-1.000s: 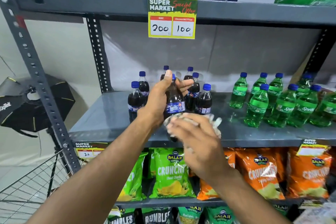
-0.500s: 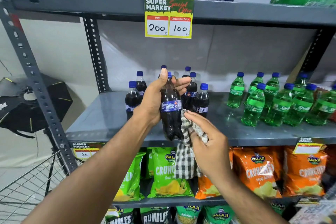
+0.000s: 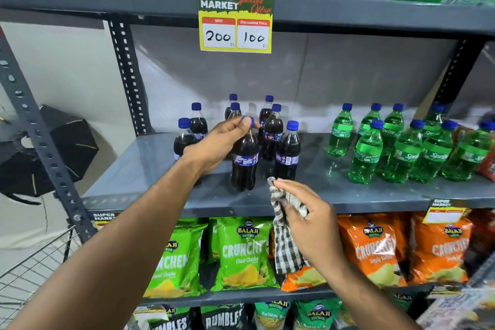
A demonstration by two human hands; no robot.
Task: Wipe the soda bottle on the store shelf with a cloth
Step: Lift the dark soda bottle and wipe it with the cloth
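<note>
Your right hand (image 3: 308, 218) has come away from the cola bottle (image 3: 245, 161); its fingers are closed around the soft checked cloth (image 3: 285, 244), which hangs limp before the glossy chip bags (image 3: 242, 252) below. Your left hand (image 3: 219, 144) has shifted to the bottle's neck, gripping under the blue cap as it stands upright on the smooth grey metal shelf (image 3: 160, 169) near its front edge. Behind it crowd more dark cola bottles (image 3: 288, 154); ribbed green Sprite bottles (image 3: 365, 154) stand well apart to the right, under the yellow price card (image 3: 235, 21).
</note>
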